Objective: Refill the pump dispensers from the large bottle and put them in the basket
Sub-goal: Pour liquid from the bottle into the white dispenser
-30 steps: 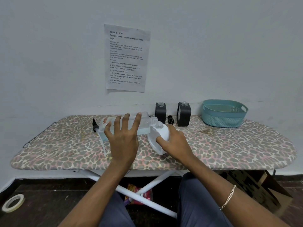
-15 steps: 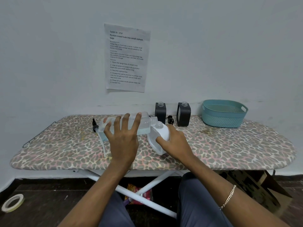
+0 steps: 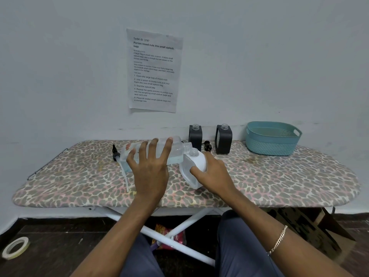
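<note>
**Large bottle tipped to white dispenser's open neck on ironing board**

A person's left hand (image 3: 151,166) grips the large clear bottle (image 3: 176,151), fingers spread over its upper side, holding it nearly level above the leopard-print ironing board (image 3: 279,176). The bottle's uncapped mouth points right and meets the open neck of a white dispenser (image 3: 194,161). The right hand (image 3: 214,174) holds that dispenser tilted toward the bottle, thumb across its front and fingers wrapped behind; its base rests on the board. Whether liquid is flowing cannot be told.

Two black dispensers (image 3: 195,136) (image 3: 223,138) stand upright with no pumps fitted at the back of the board, near the wall. A black pump head (image 3: 206,145) lies between them. Another pump head (image 3: 114,151) lies to the left of the bottle, its pale tube (image 3: 124,174) trailing toward the near edge.

The teal basket (image 3: 273,138) sits at the back right of the board, well apart from both hands. A printed sheet (image 3: 153,70) hangs on the wall above. A chain bracelet (image 3: 278,239) circles the right wrist, and a roll of tape (image 3: 15,247) lies on the floor at lower left.
</note>
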